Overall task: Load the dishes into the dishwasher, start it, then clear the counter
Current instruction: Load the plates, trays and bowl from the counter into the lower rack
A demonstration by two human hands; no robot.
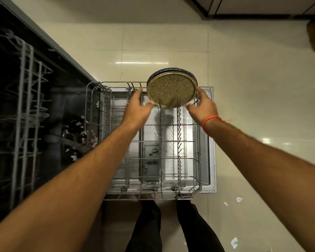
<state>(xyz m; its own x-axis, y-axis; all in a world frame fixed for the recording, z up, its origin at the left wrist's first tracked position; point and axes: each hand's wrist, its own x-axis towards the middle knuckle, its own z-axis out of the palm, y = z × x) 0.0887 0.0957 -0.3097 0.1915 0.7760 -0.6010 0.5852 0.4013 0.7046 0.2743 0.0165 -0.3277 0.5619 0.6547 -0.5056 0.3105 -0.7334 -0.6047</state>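
Cream floor tiles surround the pulled-out lower rack (171, 142), where I steady stiff, breakable-looking plates (171, 89) standing in the tines at its far end, left hand (137, 106) and right hand (204, 106) with fingers spread loosely beside the rims, the safest hold.

No text, brand, number or sign can be read in this view. The detergent box (151, 163) on the open dishwasher door (208, 135) has a round dial and some small dark marks beside it, but they are too small and blurred to read. The paper scraps (239, 199) on the floor (253, 88) show no clear writing.
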